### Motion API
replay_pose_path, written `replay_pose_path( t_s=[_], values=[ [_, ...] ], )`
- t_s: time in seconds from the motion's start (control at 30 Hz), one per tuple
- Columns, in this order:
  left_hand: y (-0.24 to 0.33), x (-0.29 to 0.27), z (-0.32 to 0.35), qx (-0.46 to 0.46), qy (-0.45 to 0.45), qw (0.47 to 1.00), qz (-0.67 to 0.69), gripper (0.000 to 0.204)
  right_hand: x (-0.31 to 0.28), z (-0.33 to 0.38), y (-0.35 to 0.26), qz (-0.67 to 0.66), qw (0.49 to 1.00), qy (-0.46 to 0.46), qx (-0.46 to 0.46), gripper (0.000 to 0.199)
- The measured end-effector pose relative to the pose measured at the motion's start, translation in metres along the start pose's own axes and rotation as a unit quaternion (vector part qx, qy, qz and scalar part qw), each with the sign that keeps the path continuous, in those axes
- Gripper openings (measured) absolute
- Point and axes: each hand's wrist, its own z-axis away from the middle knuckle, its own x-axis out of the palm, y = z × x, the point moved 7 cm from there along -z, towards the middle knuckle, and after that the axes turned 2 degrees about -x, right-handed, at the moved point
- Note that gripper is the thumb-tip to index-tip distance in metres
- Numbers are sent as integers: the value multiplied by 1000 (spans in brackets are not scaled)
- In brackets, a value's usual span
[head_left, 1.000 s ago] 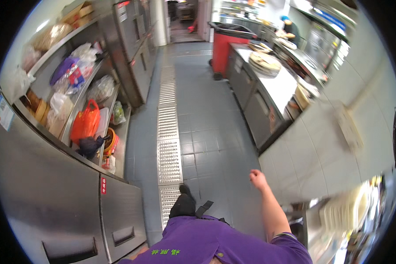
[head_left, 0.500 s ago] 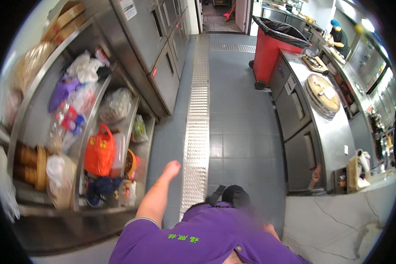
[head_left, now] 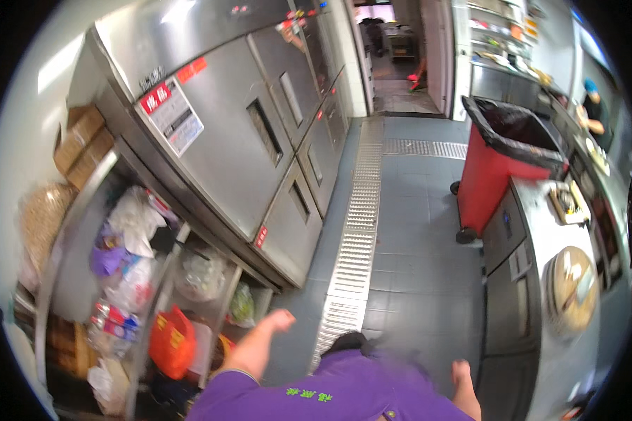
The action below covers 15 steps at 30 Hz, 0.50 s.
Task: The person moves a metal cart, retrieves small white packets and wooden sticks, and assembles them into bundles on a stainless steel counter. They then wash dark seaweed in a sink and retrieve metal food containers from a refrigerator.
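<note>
My left hand (head_left: 282, 321) hangs out in front of my left side, above the grey floor. Its fingers are curled closed and nothing shows in them. The nearest things to it are the steel shelf unit and a bag of green vegetables (head_left: 241, 306) on the lower shelf. My right hand (head_left: 461, 370) is low beside my body, near the steel counter cabinet (head_left: 511, 316) but apart from it. It is small and blurred, so its fingers cannot be made out. Purple short sleeves cover my upper arms.
Tall steel refrigerators (head_left: 218, 133) line the left, beyond shelves with an orange-red bag (head_left: 172, 342). A metal drain grate (head_left: 351, 254) runs along the floor to a doorway. At right stand a red wheeled bin (head_left: 488, 175) and a counter with a round board (head_left: 573, 289). A person (head_left: 594, 116) works behind.
My view has tilted up and shifted: the refrigerators, bin and doorway appear closer. My right hand has come further into view. My left hand stays out in front, curled.
</note>
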Motion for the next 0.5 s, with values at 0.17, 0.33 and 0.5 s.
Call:
replay_pose_path(
  t_s=[0.17,0.33,0.5],
  values=[
    [76,-194,-88,46,361,919,152,38,-236,-116,-316,-102,953,165,-232,28],
    [212,-377,-172,81,450,818,349,49,-306,-206,-480,-174,926,166,-292,23],
    [284,-550,-247,94,543,722,417,63,-252,-291,-494,-52,995,-65,-58,16]
  ],
)
